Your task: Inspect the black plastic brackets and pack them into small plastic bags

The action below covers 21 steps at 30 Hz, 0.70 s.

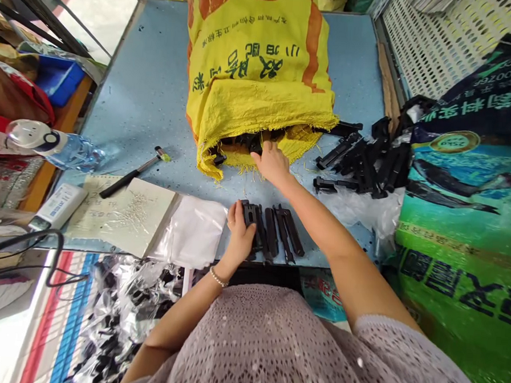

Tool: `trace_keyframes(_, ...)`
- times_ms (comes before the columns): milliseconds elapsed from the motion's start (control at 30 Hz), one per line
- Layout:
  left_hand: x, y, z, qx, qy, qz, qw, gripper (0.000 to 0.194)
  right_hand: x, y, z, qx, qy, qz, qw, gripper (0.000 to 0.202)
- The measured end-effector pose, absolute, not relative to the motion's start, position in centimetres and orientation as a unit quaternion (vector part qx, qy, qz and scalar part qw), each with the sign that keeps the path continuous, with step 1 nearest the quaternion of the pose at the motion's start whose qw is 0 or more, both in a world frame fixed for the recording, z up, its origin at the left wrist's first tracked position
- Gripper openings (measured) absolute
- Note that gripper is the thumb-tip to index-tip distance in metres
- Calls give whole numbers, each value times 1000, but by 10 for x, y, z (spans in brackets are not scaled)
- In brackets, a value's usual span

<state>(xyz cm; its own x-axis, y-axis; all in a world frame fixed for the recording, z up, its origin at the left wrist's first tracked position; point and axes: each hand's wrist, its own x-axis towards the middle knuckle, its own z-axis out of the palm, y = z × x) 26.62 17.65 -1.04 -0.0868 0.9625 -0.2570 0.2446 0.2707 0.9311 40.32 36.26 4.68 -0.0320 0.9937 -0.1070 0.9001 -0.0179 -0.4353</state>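
Observation:
Several slim black plastic parts [270, 232] lie side by side near the table's front edge. My left hand [239, 233] is closed around the part at the row's left end, thumb on its face. At the mouth of a yellow woven sack [260, 103], my right hand [273, 162] reaches in among dark parts [247, 141]. Its thumb and forefinger are beside a black piece, but the other fingertips are hidden, so I cannot tell whether it grips anything. More black parts [364, 163] are heaped to the right of the sack, partly on clear plastic.
On the left are a water bottle [56, 147], a black-handled tool [132, 173], a notebook [121, 213] with small pale bits, a white box [60, 204] and clear plastic bags [193, 228]. A large green-blue sack [463, 225] borders the right. Bagged black parts [124, 316] sit below the table.

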Motion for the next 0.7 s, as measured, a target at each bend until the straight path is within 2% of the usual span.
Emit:
trace_keyframes(67, 272, 171, -15, 498, 627, 367, 473, 83, 402, 393, 43, -696, -662, 257, 103, 46)
trace_keyframes(200, 259, 183, -8, 461, 609, 421, 489, 77, 414, 401, 48, -669, -651, 339, 119, 23)
trace_keyframes(233, 254, 191, -3, 441, 596, 448, 500, 72, 418, 392, 51, -657, -648, 363, 126, 25)
trace_keyframes(333, 246, 222, 17, 338, 499, 539, 588, 55, 425, 345, 61, -574, -613, 516, 168, 37)
trace_keyframes(400, 246, 243, 32, 243, 417, 570, 665, 48, 424, 304, 66, -502, -578, 614, 193, 31)
trace_keyframes(433, 246, 251, 40, 200, 391, 571, 694, 46, 423, 284, 69, -482, -583, 625, 192, 26)
trace_keyframes(467, 245, 257, 47, 166, 376, 565, 715, 44, 422, 266, 71, -466, -613, 612, 181, 24)
trace_keyframes(567, 242, 256, 63, 145, 377, 534, 743, 41, 424, 237, 79, -451, -722, 503, 152, 34)
trace_keyframes(700, 243, 228, 72, 221, 392, 492, 745, 34, 425, 253, 85, -490, -792, 269, 246, 40)
